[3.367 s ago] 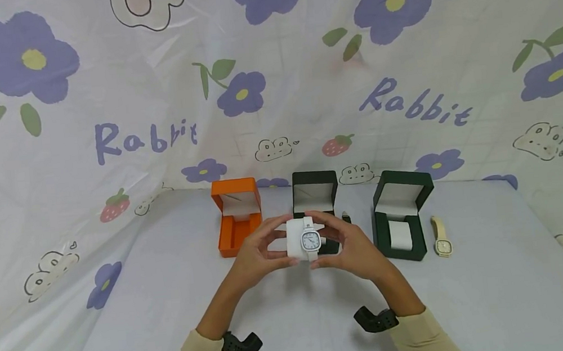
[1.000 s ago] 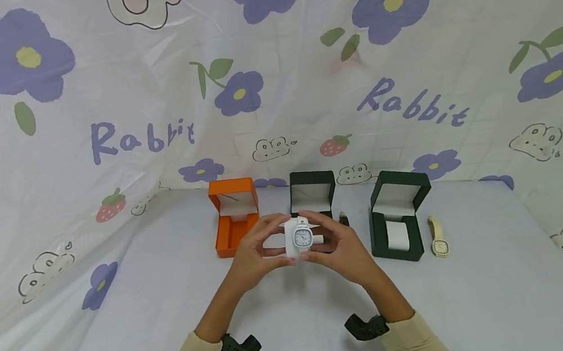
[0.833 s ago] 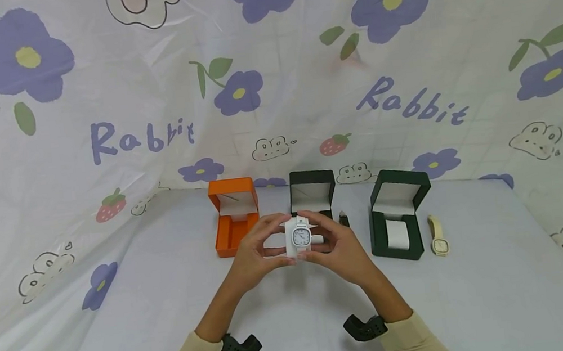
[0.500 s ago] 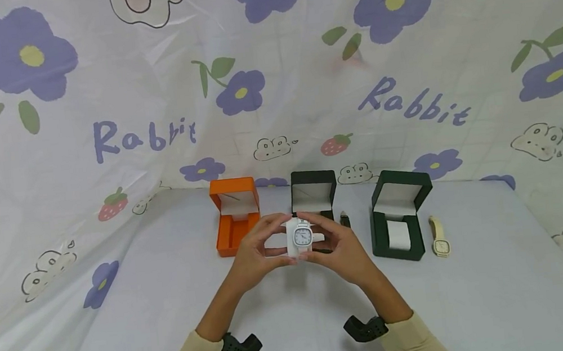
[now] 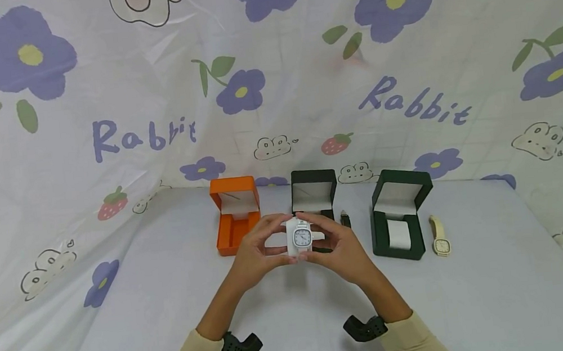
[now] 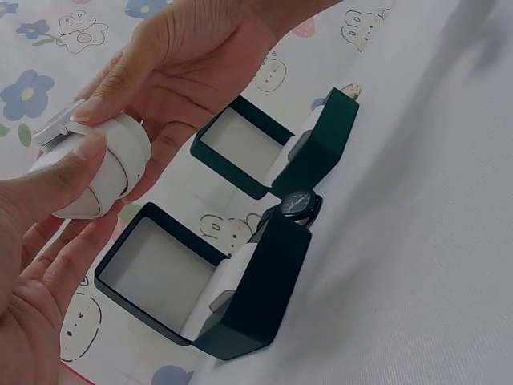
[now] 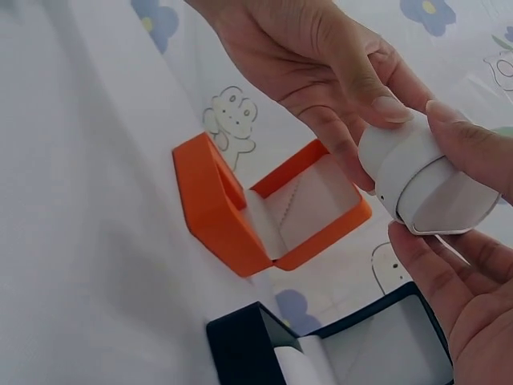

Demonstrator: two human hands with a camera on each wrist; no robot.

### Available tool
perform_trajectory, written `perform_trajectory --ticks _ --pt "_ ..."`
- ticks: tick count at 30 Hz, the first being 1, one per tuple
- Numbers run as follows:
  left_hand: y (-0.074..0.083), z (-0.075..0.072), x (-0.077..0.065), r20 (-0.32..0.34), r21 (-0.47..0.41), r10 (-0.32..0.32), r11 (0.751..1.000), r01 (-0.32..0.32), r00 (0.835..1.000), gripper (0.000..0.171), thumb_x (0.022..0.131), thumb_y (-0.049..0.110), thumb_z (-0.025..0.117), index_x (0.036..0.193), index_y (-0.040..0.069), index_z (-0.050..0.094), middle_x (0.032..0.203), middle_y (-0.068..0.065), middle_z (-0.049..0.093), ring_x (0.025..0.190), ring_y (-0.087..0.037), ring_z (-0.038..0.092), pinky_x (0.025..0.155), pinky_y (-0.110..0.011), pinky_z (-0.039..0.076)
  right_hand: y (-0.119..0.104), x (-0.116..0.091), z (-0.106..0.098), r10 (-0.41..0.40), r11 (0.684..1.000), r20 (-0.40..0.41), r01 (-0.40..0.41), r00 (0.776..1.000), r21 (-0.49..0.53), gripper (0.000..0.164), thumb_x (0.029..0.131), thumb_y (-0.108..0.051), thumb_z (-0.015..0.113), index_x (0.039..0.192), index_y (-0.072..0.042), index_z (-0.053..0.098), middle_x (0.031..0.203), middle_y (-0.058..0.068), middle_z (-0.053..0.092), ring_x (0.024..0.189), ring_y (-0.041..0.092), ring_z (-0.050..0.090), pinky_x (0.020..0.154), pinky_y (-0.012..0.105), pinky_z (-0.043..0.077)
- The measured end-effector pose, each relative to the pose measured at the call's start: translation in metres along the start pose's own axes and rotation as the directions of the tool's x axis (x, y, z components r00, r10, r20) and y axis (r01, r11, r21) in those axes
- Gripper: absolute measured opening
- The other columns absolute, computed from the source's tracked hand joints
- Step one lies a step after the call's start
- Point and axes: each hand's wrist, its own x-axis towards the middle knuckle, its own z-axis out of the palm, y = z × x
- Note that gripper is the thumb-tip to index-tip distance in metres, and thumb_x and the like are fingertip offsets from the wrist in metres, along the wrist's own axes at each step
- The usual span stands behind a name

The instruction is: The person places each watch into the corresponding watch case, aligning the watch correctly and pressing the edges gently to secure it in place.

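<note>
Between my hands, above the table, is a white watch [image 5: 302, 237] with a square face, its strap around a white watch cushion [image 5: 290, 237]. My left hand [image 5: 263, 248] grips the cushion's left end, thumb below and fingers above in the head view. My right hand [image 5: 338, 243] pinches the watch from the right, its thumb and fingertips at the strap. In the left wrist view the strap wraps the rounded cushion [image 6: 124, 148]. The right wrist view shows the strap [image 7: 413, 172] from its underside, with both hands' fingertips close together on it.
Behind the hands stand three open boxes: an orange box [image 5: 238, 233], a black box [image 5: 312, 177] partly hidden by the right hand, and a green box [image 5: 380, 239] holding a white cushion. A black watch [image 6: 296, 204] and a gold watch [image 5: 440, 242] lie beside the boxes.
Since the earliest frame, the white watch has slid left along the cushion and my right hand has shifted left with it. Over the last second, both hands have stayed nearly still.
</note>
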Motion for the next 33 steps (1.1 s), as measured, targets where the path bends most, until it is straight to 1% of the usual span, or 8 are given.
perform_trajectory --ticks 2,4,8,11,14,22,29,33 --pt "-0.0001 0.0002 0.0001 -0.002 -0.004 0.001 1.000 -0.001 1.000 0.071 0.082 0.011 0.086 0.147 0.014 0.056 0.142 0.001 0.052 0.124 -0.028 0.058 0.084 -0.039 0.061 0.0001 0.0003 0.0003 -0.005 1.000 -0.001 0.005 1.000 -0.002 0.076 0.080 0.000 0.085 0.146 -0.024 0.056 0.139 0.001 0.058 0.119 0.025 0.061 0.096 0.043 0.057" --pt "-0.0004 0.0005 0.0000 -0.002 -0.001 0.002 1.000 -0.002 1.000 0.071 0.082 0.011 0.086 0.146 0.018 0.057 0.142 0.001 0.052 0.123 -0.028 0.058 0.085 -0.039 0.061 0.0002 0.0006 0.0005 -0.010 1.000 0.001 0.010 1.000 -0.001 0.076 0.080 0.000 0.085 0.146 -0.023 0.055 0.139 0.001 0.059 0.118 0.026 0.061 0.095 0.043 0.058" --pt "-0.0006 0.0009 -0.0005 0.000 0.006 0.010 1.000 -0.010 1.000 0.070 0.082 0.011 0.086 0.145 0.025 0.058 0.142 0.001 0.052 0.123 -0.027 0.058 0.085 -0.038 0.061 0.0005 0.0009 0.0007 -0.015 1.000 0.007 0.015 1.000 0.001 0.076 0.080 0.000 0.084 0.147 -0.021 0.055 0.138 0.002 0.059 0.117 0.028 0.062 0.094 0.038 0.058" --pt "-0.0005 0.0012 -0.0007 0.001 0.008 0.014 1.000 -0.014 1.000 0.070 0.083 0.012 0.085 0.145 0.026 0.058 0.142 0.001 0.052 0.123 -0.027 0.058 0.084 -0.039 0.061 0.0000 0.0009 0.0009 -0.012 1.000 0.008 0.012 1.000 0.000 0.076 0.080 0.000 0.084 0.147 -0.020 0.055 0.137 0.002 0.059 0.117 0.029 0.062 0.093 0.034 0.058" --pt "0.0001 0.0011 -0.0004 0.004 0.007 0.015 1.000 -0.015 1.000 0.070 0.083 0.011 0.085 0.146 0.026 0.057 0.142 0.000 0.051 0.123 -0.027 0.058 0.084 -0.039 0.061 -0.0009 0.0007 0.0008 -0.015 1.000 0.006 0.015 1.000 0.000 0.075 0.080 0.000 0.084 0.146 -0.020 0.056 0.137 0.002 0.060 0.117 0.028 0.062 0.093 0.034 0.058" --pt "0.0003 0.0000 0.0002 0.015 -0.006 0.012 1.000 -0.012 1.000 0.074 0.081 0.004 0.085 0.147 0.020 0.056 0.141 -0.004 0.052 0.124 -0.030 0.057 0.083 -0.039 0.061 -0.0009 -0.0005 0.0000 -0.016 1.000 0.009 0.016 1.000 0.008 0.072 0.081 -0.001 0.084 0.145 -0.021 0.058 0.141 0.001 0.058 0.118 0.030 0.061 0.095 0.042 0.057" --pt "0.0014 -0.0001 -0.0003 0.009 -0.008 -0.009 1.000 0.010 1.000 0.074 0.081 0.008 0.086 0.148 0.019 0.056 0.140 -0.003 0.053 0.124 -0.030 0.058 0.083 -0.038 0.061 0.0000 0.0000 0.0000 -0.025 1.000 0.012 0.025 1.000 0.011 0.072 0.081 -0.001 0.084 0.146 -0.016 0.057 0.142 0.000 0.057 0.119 0.027 0.061 0.095 0.040 0.057" --pt "0.0018 0.0001 -0.0011 0.004 -0.017 -0.006 1.000 0.007 1.000 0.072 0.082 0.011 0.086 0.147 0.022 0.057 0.141 -0.001 0.053 0.124 -0.028 0.057 0.085 -0.040 0.061 -0.0003 -0.0004 0.0004 -0.022 1.000 0.014 0.022 1.000 0.007 0.072 0.081 -0.001 0.084 0.146 -0.019 0.057 0.142 0.000 0.057 0.120 0.026 0.060 0.095 0.038 0.057"
